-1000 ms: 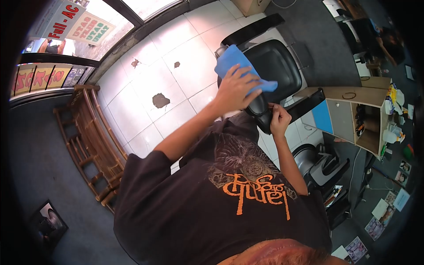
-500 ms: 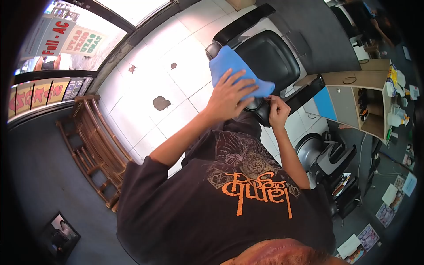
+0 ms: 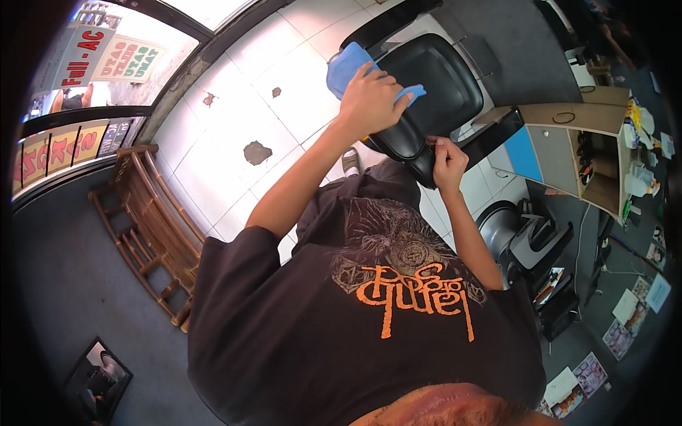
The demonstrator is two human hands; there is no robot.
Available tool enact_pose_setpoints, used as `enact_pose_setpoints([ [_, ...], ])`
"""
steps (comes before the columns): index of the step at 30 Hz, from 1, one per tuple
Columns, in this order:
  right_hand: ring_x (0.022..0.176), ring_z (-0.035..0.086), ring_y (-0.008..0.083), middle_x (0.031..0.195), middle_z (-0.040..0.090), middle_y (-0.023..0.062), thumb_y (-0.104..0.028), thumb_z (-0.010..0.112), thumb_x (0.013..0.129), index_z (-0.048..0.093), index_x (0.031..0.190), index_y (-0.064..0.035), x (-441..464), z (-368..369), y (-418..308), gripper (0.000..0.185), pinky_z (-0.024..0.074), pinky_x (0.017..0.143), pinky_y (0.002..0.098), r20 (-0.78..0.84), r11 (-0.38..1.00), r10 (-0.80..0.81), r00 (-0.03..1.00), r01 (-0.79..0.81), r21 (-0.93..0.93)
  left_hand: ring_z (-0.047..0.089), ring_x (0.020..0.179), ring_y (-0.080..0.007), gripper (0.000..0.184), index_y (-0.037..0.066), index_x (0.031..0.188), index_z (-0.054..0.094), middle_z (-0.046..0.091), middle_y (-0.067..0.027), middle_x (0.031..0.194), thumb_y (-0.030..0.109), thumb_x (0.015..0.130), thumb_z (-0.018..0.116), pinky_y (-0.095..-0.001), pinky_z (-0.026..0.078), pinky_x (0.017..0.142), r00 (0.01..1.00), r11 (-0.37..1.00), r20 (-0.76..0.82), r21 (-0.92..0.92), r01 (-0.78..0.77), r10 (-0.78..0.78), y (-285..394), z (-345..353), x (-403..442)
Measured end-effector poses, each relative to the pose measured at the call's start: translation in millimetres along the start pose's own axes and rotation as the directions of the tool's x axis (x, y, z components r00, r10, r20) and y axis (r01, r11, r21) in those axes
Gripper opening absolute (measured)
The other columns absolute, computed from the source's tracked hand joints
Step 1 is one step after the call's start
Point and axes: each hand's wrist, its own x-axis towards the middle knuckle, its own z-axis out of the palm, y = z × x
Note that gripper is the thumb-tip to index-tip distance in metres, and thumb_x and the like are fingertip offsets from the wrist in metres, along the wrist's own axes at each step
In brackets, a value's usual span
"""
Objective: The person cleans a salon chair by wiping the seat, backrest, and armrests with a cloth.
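A light blue cloth [image 3: 348, 65] is bunched under my left hand [image 3: 373, 99], which presses it against the upper left part of a black padded chair's backrest [image 3: 401, 138]. One corner of the cloth pokes out beside my thumb. My right hand [image 3: 449, 163] is closed at the right end of the same backrest, its fingertips pinched on the edge. Beyond the backrest lie the chair's black seat [image 3: 440, 82] and its two armrests, the right armrest [image 3: 497, 142] running close past my right hand.
A bamboo bench [image 3: 153, 234] stands along the wall at left, near the glass front. White floor tiles have broken patches [image 3: 257, 153]. A wooden cabinet [image 3: 554, 153] with bottles on top is at right, and another chair [image 3: 526, 234] stands below it. My shoe [image 3: 351, 162] shows under the chair.
My left hand has slid the cloth up and away along the backrest, uncovering its nearer right part. The cloth is now more bunched. My right hand has hardly moved.
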Motion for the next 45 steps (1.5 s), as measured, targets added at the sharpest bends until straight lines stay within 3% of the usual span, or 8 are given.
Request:
enact_pose_setpoints([
  [9,0.075,0.074,0.0335,0.086,0.075,0.0172,-0.007,0.059,0.093,0.073,0.095,0.0033,-2,-2,11,0.018,0.0561,0.071,0.0355,-0.01,0.994,-0.103,0.995,0.102,-0.031,0.044,0.147,-0.0299,0.039,0.02,0.127,0.074,0.063,-0.0022,0.141,0.037,0.092,0.071,-0.0543,0.028,0.122,0.993,0.98,-0.016,-0.158,-0.117,0.116,69,0,-93],
  [15,0.078,0.076,0.0298,0.087,0.077,0.0162,-0.01,0.058,0.099,0.075,0.097,0.0029,-1,-1,9,0.022,0.0567,0.073,0.0347,0.014,0.998,0.022,1.0,-0.021,-0.066,0.057,0.134,-0.0324,0.035,0.015,0.119,0.077,0.071,-0.0058,0.127,0.04,0.095,0.067,-0.0543,0.032,0.12,0.991,0.996,-0.101,-0.005,-0.091,0.09,25,-6,-39],
  [21,0.079,0.077,0.0269,0.085,0.078,0.0158,-0.013,0.057,0.104,0.076,0.098,0.0028,-2,0,2,0.026,0.0567,0.072,0.034,-0.018,1.0,0.008,1.0,-0.008,-0.014,0.066,0.118,-0.0336,0.039,0.007,0.097,0.081,0.077,-0.0106,0.102,0.042,0.096,0.065,-0.0499,0.039,0.115,0.989,0.995,0.129,0.078,0.062,-0.072,-5,-3,12],
  [24,0.078,0.076,0.0274,0.085,0.077,0.0162,-0.012,0.058,0.102,0.076,0.099,0.0024,-2,-2,3,0.024,0.0564,0.071,0.0338,-0.017,1.0,0.014,1.0,-0.015,-0.013,0.066,0.114,-0.0338,0.036,0.007,0.1,0.08,0.076,-0.0106,0.103,0.039,0.096,0.065,-0.051,0.039,0.116,0.992,0.998,0.112,0.023,-0.054,0.051,23,-3,-9],
  [28,0.076,0.076,0.0283,0.085,0.076,0.0169,-0.01,0.06,0.097,0.076,0.099,0.001,-7,-6,18,0.019,0.0557,0.069,0.0341,0.03,0.988,0.023,0.999,-0.019,-0.151,0.052,0.138,-0.0316,0.039,0.015,0.126,0.073,0.066,-0.0062,0.133,0.038,0.096,0.068,-0.0542,0.03,0.122,0.988,0.987,0.044,-0.066,-0.145,0.148,70,-2,-59],
  [31,0.075,0.075,0.0289,0.085,0.075,0.0174,-0.009,0.061,0.093,0.076,0.098,0.0003,-6,-3,11,0.018,0.0554,0.068,0.0343,-0.022,0.998,-0.056,0.998,0.055,-0.031,0.043,0.146,-0.0288,0.043,0.019,0.135,0.068,0.06,-0.0031,0.143,0.038,0.097,0.066,-0.0552,0.028,0.123,0.982,0.979,0.061,-0.11,-0.171,0.179,75,-2,-82],
  [40,0.079,0.077,0.027,0.086,0.077,0.0173,-0.015,0.057,0.104,0.076,0.097,0.0028,-1,0,4,0.027,0.0569,0.072,0.0341,-0.024,1.0,0.025,0.999,-0.024,0.014,0.061,0.127,-0.0312,0.037,0.012,0.115,0.078,0.074,-0.0074,0.115,0.042,0.101,0.062,-0.0544,0.033,0.119,0.999,0.999,0.028,0.05,0.015,-0.017,-23,-6,0],
  [45,0.075,0.076,0.0271,0.084,0.077,0.0161,-0.015,0.057,0.104,0.076,0.097,0.0025,-4,-2,6,0.027,0.0563,0.07,0.0345,-0.037,0.999,0.031,0.999,-0.031,-0.007,0.06,0.127,-0.0321,0.036,0.01,0.113,0.078,0.073,-0.0086,0.115,0.039,0.101,0.062,-0.054,0.032,0.12,0.999,0.998,0.05,0.063,-0.01,0.006,9,-1,-12],
])
